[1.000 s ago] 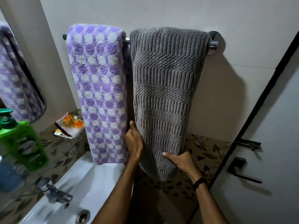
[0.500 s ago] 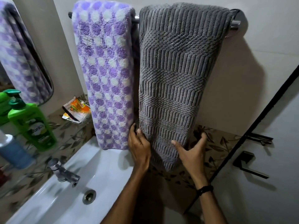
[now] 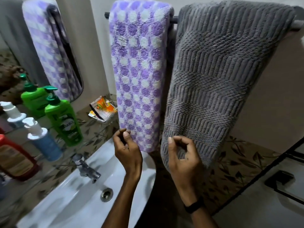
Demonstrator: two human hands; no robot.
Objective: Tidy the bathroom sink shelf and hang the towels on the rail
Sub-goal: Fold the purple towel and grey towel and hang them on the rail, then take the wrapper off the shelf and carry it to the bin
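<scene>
A purple towel with white dots (image 3: 139, 76) and a ribbed grey towel (image 3: 213, 83) hang side by side over the dark rail (image 3: 174, 20) on the wall. My left hand (image 3: 127, 148) hovers in front of the purple towel's bottom edge, fingers loosely curled, holding nothing. In front of the grey towel's lower end is my right hand (image 3: 184, 155), a black band on its wrist, fingers curled and empty. Neither hand grips a towel. On the shelf at the left stand a green pump bottle (image 3: 65, 122), a blue pump bottle (image 3: 43, 142) and a red bottle (image 3: 14, 158).
A white sink (image 3: 69, 199) with a chrome tap (image 3: 86, 168) and drain lies below. An orange sachet packet (image 3: 102, 109) lies in the shelf's corner. A mirror (image 3: 32, 46) at the left reflects the towels and bottles. A dark-framed door with a black handle (image 3: 283, 183) is at the right.
Both hands have let go of the grey towel's lower end and pulled back, fingers curling. The view has moved closer and turned left, showing more of the shelf.
</scene>
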